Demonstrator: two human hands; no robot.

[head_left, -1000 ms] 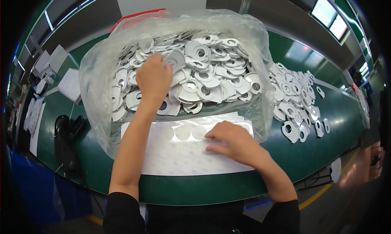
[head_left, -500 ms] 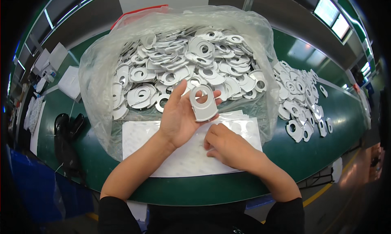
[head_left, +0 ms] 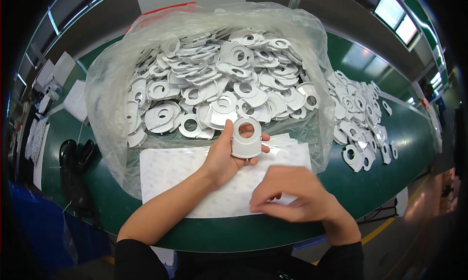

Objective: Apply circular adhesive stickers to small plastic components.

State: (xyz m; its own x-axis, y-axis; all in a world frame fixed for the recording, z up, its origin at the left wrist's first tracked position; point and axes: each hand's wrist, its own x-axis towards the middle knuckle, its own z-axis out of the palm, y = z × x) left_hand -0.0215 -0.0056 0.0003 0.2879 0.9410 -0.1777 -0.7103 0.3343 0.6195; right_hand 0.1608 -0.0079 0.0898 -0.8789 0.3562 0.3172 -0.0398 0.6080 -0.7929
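Note:
A white plastic part (head_left: 246, 147) with a round hole at one end rests in my left hand (head_left: 220, 158), gripped between the thumb and fingers with its hole end facing away from me. Thumb and fingertips pinched together, my right hand (head_left: 296, 192) hovers over the right side of the white paper sheets (head_left: 185, 159); anything in that pinch is too small or hidden to name. Beyond my hands, a big clear plastic bag (head_left: 108, 85) lies spread out, heaped with many similar white parts (head_left: 199, 65).
More white parts (head_left: 358, 105) lie in a loose pile on the green table (head_left: 312, 221) to the right. A black object (head_left: 75, 175) and a white box (head_left: 75, 100) are at the left. A red strip (head_left: 161, 10) shows behind the bag.
My left hand has come slightly nearer with the white part. My right hand has moved right and nearer to me, away from the part, its fingers now pinched.

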